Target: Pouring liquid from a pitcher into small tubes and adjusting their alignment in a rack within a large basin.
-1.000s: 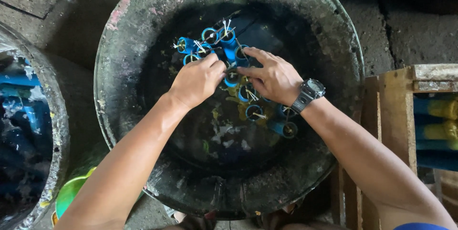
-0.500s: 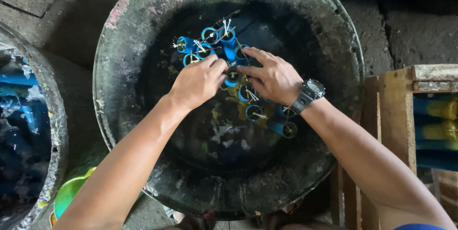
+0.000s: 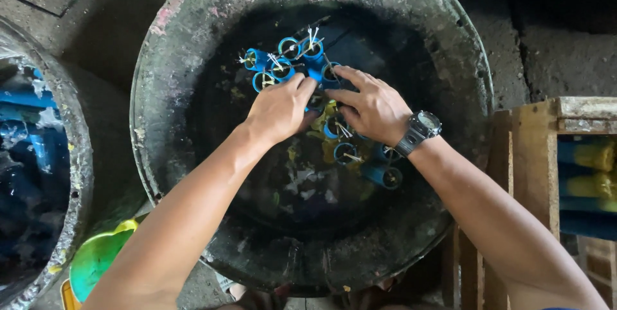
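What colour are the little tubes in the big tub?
The tubes are blue, seen from the head camera.

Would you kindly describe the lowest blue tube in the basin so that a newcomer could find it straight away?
Start at the big dark round basin in the middle. Below the right hand, which wears a wristwatch, blue tubes trail downward. The lowest blue tube lies last, apart from the bunch above the left hand.

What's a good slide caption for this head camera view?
Both hands, left hand and right hand, handle short blue plastic tubes with wicks inside a big, grimy, round black basin.
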